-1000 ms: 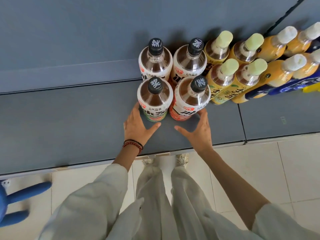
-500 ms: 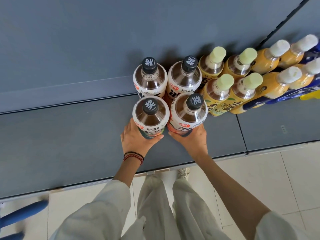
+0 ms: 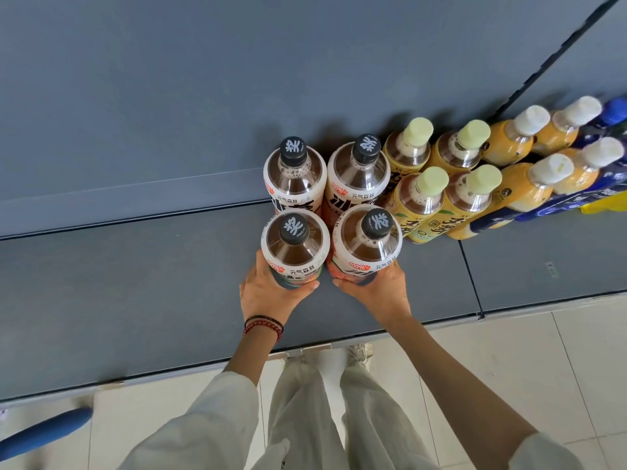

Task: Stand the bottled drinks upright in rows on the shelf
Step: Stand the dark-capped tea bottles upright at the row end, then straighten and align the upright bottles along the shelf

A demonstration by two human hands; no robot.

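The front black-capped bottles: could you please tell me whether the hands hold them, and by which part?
The left hand grips the front-left bottle low on its labelled body; the right hand grips the front-right bottle likewise.

black caps [image 3: 293, 151] on brown drinks, pale green caps [image 3: 419, 129] on yellow labels, grey shelf [image 3: 135, 283]
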